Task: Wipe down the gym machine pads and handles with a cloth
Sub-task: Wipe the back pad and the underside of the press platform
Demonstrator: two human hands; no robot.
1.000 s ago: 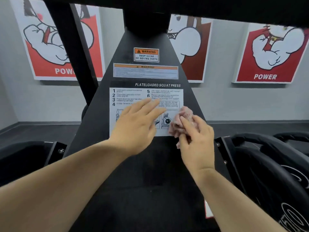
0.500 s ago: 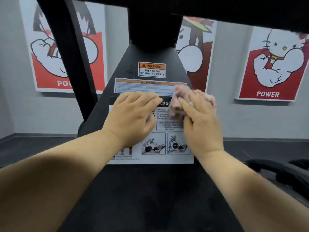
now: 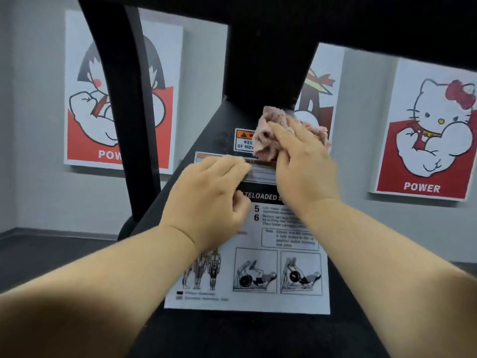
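A crumpled pink cloth [image 3: 265,135] lies against the upper part of the squat press machine's sloped black panel [image 3: 232,332], covering part of the orange warning sticker [image 3: 242,140]. My right hand [image 3: 304,166] presses on the cloth with fairly straight fingers; its thumb is mostly hidden. My left hand [image 3: 211,197] rests flat on the panel just to the left, fingertips on the long orange-headed label. Below both hands sits the white instruction sticker [image 3: 258,301]. No pads or handles are in view.
A black slanted frame post [image 3: 129,125] rises at the left. A black cross beam [image 3: 361,21] spans the top, close above the cloth. Red-and-white "POWER" posters [image 3: 423,140] hang on the grey wall behind. Dark floor lies on both sides.
Both hands have slid up the panel from the instruction sticker to the warning labels, the cloth going with my right hand. The view has tilted upward; the pads at the right are out of frame.
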